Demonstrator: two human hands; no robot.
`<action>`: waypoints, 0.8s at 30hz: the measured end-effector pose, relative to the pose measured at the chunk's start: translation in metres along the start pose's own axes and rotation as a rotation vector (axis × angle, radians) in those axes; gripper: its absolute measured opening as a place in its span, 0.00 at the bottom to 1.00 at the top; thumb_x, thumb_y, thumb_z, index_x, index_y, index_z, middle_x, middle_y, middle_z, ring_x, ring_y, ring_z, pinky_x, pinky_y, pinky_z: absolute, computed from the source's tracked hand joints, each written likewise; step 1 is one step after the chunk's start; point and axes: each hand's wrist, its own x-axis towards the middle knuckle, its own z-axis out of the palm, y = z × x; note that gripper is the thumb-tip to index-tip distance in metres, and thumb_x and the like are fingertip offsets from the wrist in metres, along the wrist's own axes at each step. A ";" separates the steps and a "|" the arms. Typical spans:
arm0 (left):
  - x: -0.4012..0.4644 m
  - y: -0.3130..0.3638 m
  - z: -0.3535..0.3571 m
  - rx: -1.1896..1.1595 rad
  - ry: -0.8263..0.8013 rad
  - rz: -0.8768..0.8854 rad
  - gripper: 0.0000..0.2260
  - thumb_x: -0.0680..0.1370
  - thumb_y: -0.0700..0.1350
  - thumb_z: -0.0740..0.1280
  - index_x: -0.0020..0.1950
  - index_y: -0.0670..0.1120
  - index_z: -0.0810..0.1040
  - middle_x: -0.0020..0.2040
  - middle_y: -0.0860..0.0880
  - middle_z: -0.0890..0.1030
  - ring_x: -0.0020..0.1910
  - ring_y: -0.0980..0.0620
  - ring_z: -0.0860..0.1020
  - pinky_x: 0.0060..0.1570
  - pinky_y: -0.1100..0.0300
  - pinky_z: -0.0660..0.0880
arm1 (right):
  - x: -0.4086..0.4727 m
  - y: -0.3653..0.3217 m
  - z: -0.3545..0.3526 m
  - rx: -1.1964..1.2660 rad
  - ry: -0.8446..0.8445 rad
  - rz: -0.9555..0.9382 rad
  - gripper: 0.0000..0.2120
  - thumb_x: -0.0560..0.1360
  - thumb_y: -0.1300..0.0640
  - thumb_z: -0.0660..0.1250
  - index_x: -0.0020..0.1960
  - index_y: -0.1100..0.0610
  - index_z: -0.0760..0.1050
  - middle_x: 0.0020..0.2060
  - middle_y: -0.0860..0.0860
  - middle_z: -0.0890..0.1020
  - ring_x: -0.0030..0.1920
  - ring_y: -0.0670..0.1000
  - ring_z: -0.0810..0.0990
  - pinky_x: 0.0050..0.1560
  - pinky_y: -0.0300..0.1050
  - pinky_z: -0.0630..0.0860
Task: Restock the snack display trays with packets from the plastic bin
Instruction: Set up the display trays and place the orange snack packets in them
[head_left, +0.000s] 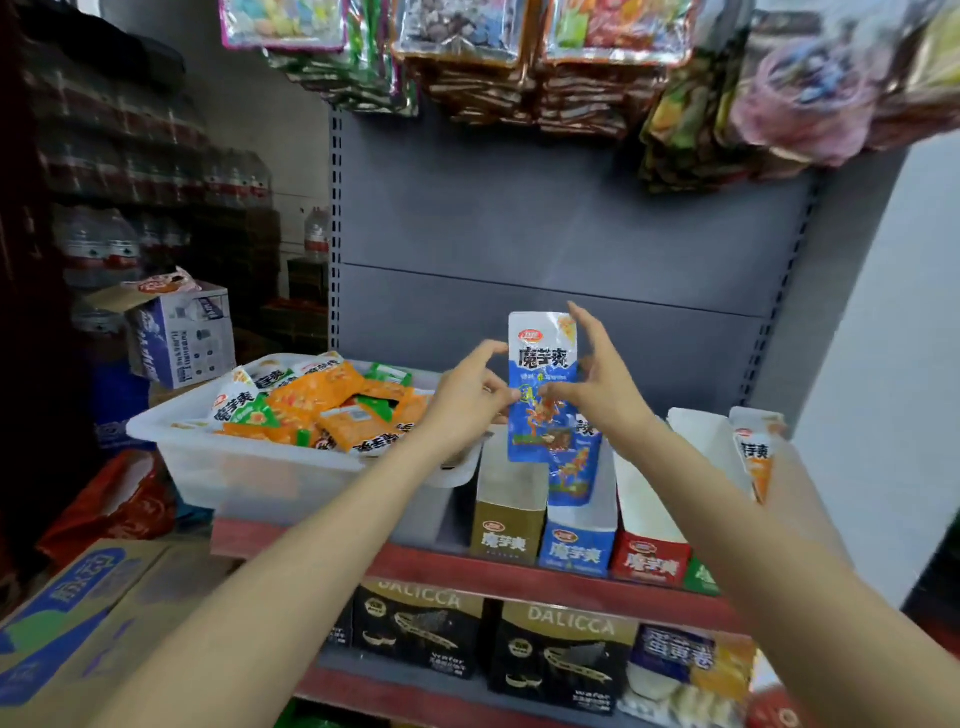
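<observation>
A blue snack packet (541, 374) stands upright in the air above the blue display tray (577, 545). My left hand (467, 395) pinches its left edge, and my right hand (597, 379) pinches its right edge with the other fingers spread. Another blue packet (574, 478) sits inside the blue tray. The clear plastic bin (291, 467) at the left holds several orange, green and white packets (322, 405). The gold tray (506, 535) and red tray (649, 556) flank the blue one.
An orange packet (756, 452) stands in the white tray at far right. Hanging snack bags (519, 62) crowd the top. Black wafer boxes (561, 654) fill the lower shelf. Cardboard boxes (78, 613) lie at lower left.
</observation>
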 end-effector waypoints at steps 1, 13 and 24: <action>0.004 -0.001 0.006 0.055 0.005 0.008 0.19 0.76 0.36 0.66 0.66 0.46 0.68 0.40 0.48 0.80 0.39 0.51 0.80 0.44 0.52 0.78 | 0.002 0.003 -0.007 -0.028 0.028 0.006 0.40 0.69 0.75 0.68 0.70 0.44 0.59 0.50 0.50 0.80 0.44 0.48 0.84 0.45 0.54 0.82; 0.024 -0.030 0.027 0.874 -0.286 -0.055 0.33 0.75 0.55 0.68 0.76 0.47 0.58 0.76 0.47 0.59 0.74 0.46 0.57 0.71 0.53 0.59 | 0.006 0.046 -0.047 -0.213 0.132 0.064 0.25 0.74 0.66 0.68 0.61 0.50 0.59 0.51 0.50 0.80 0.48 0.52 0.83 0.42 0.51 0.82; 0.019 -0.039 0.026 0.809 -0.225 -0.042 0.37 0.75 0.48 0.71 0.77 0.49 0.54 0.78 0.50 0.46 0.76 0.49 0.55 0.70 0.57 0.59 | 0.008 0.061 -0.027 -0.492 -0.027 0.015 0.35 0.73 0.71 0.66 0.73 0.51 0.56 0.59 0.54 0.77 0.56 0.56 0.78 0.46 0.48 0.77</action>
